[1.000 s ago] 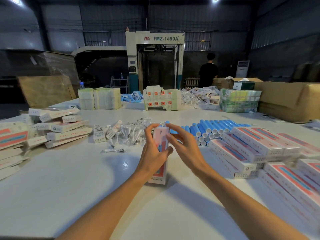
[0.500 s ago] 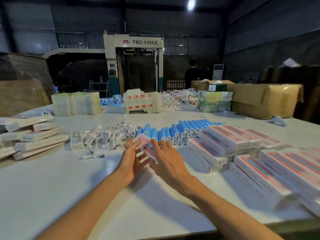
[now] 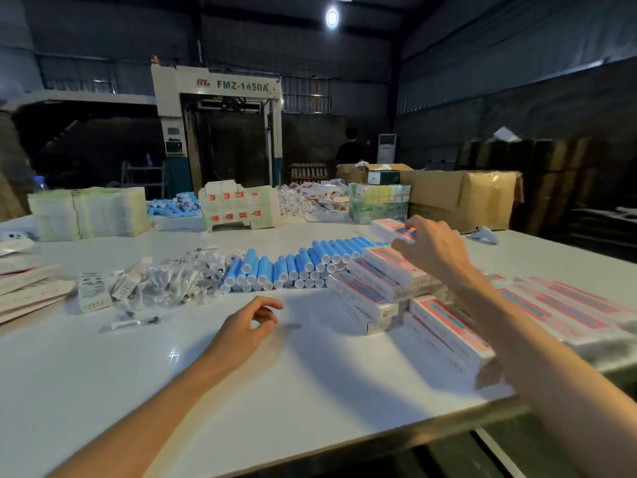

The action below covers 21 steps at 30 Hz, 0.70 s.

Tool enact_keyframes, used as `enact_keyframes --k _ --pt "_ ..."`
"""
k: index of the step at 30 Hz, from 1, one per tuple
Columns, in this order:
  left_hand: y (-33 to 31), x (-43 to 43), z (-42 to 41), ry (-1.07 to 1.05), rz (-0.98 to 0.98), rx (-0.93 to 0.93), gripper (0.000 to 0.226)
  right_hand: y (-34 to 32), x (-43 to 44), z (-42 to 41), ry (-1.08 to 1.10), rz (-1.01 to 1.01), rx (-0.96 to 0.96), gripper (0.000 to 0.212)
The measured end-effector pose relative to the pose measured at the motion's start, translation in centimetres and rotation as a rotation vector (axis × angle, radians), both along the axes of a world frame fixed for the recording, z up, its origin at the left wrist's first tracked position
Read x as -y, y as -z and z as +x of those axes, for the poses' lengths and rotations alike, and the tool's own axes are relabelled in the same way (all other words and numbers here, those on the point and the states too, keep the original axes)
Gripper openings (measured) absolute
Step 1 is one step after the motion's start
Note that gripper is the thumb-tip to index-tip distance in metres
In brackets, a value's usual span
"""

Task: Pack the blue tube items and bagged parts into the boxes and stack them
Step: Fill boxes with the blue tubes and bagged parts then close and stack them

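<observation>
My right hand [image 3: 431, 248] grips a white and pink box [image 3: 389, 228] and holds it in the air above the stack of packed boxes [image 3: 386, 281] at the right. My left hand [image 3: 246, 326] hovers low over the white table [image 3: 172, 374], fingers loosely curled, holding nothing. A long heap of blue tubes [image 3: 293, 263] lies across the middle of the table. To its left sits a pile of clear bagged parts [image 3: 179, 277].
Flat unfolded boxes [image 3: 27, 288] lie at the left edge. More packed boxes [image 3: 551, 308] spread along the right. Leaflet stacks [image 3: 89, 212], carton blanks [image 3: 238, 207] and a cardboard carton [image 3: 462, 194] stand at the back. A person [image 3: 350, 148] stands far behind.
Both hands held the box at the table's middle. Now my right hand has carried it up and right over the stack, and my left hand has let go and stayed behind.
</observation>
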<state>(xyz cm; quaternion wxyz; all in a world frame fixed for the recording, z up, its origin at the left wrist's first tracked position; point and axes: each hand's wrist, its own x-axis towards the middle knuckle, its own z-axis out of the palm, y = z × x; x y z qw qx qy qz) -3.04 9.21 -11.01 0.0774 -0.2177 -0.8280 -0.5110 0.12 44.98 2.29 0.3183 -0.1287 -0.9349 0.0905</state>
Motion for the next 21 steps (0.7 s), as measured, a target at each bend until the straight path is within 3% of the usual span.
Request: enact_keyframes --k 4,7,12,14,18,21 --pt "0.3 0.3 0.2 0.029 -0.042 -0.021 0.031 1.5 -1.8 -0.6 -0.006 0.013 0.178 0.039" --pt "0.4 0.6 0.0 0.031 -0.063 -0.030 0.032 2.6 -2.2 -0.7 -0.016 0.019 0.240 0.049" --pt "0.4 0.7 0.1 0.031 -0.077 -0.026 0.032 2.5 -1.7 -0.9 0.035 0.208 0.091 0.057" --pt "0.2 0.7 0.3 0.037 -0.071 -0.031 0.033 2.0 0.1 -1.1 0.007 0.258 -0.036 0.049" --pt "-0.2 0.4 0.3 -0.003 -0.066 -0.023 0.034 1.4 7.5 -2.2 -0.304 0.085 -0.228 0.025" --pt "-0.7 0.4 0.3 -0.128 -0.014 -0.052 0.033 2.7 14.6 -3.2 -0.564 -0.163 -0.197 0.017"
